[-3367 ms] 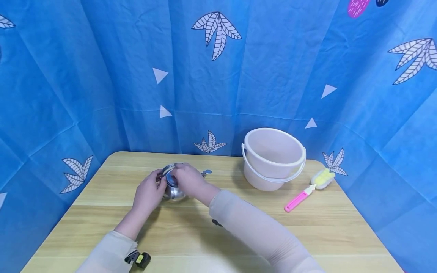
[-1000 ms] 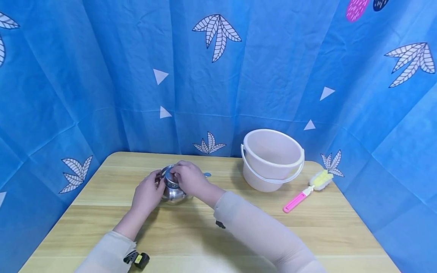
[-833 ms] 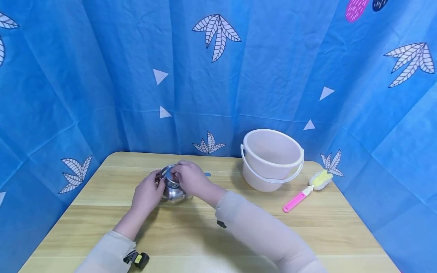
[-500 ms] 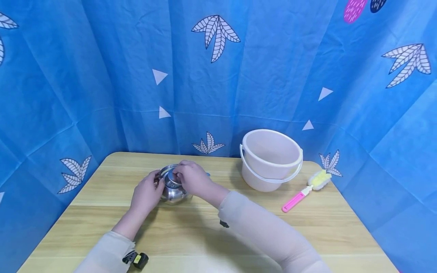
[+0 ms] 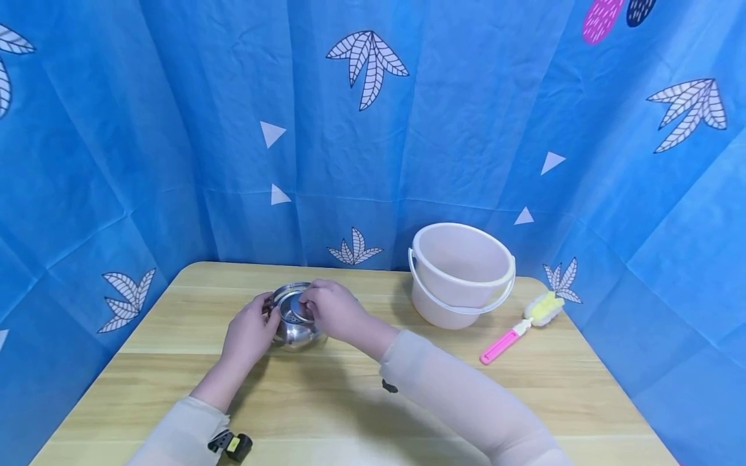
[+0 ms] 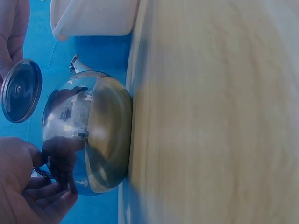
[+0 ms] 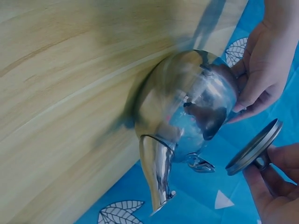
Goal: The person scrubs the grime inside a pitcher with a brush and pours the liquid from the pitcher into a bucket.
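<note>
A shiny steel teapot (image 5: 296,335) stands on the wooden table (image 5: 326,414), its spout (image 7: 159,172) plain in the right wrist view. My left hand (image 5: 249,329) grips it on the near left by the handle; thumb and fingers close at the handle's base in the left wrist view, fingertips against the body. Between the fingers of my right hand (image 5: 335,312), the knob of the round lid (image 7: 254,148) is pinched. That lid hangs tilted above the pot, apart from it, its underside (image 6: 22,91) visible in the left wrist view.
At the back right stands a white bucket (image 5: 449,294) with its handle hanging down in front. Beside it lies a brush with a pink handle (image 5: 501,346) and a yellow-and-white sponge head. A blue curtain (image 5: 466,129) borders the table behind and on both sides.
The lid has come up off the teapot's mouth and tilted, as my right hand shifted slightly to the right. My left hand keeps its grip on the teapot.
</note>
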### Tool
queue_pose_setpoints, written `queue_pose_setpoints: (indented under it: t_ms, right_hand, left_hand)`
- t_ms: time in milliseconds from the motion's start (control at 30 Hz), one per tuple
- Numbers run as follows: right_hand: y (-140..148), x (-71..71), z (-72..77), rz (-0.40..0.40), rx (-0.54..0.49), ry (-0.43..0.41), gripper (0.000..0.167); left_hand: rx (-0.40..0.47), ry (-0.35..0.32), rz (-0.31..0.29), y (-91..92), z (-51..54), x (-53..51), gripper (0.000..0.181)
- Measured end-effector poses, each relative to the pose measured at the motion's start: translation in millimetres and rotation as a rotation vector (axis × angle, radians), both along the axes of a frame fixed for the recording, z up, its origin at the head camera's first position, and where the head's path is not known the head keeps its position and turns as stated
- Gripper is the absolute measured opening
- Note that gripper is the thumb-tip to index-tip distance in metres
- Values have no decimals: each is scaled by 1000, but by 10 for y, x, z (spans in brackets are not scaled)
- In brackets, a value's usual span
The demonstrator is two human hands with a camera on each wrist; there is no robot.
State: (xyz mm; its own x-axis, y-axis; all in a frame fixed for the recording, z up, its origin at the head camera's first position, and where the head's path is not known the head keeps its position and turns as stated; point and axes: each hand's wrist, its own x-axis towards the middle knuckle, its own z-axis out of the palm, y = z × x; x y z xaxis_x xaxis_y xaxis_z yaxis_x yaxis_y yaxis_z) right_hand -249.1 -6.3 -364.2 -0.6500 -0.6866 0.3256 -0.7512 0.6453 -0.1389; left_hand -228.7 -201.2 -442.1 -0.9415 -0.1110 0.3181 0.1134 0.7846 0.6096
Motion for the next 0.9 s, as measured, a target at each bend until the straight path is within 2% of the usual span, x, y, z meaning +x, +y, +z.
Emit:
queue_pose_setpoints:
  t_ms: [300,533,900]
  right_hand:
    - [102,47,19,18,23,37,20]
    - [196,104,15,23,13,-1,19]
    - [302,176,15,64,-1,-7,20]
  left_hand:
    - [0,26,10,-6,-11,-3,47]
    - [4,21,8,2,5,9,46]
    - [6,11,10,12,19,26,47]
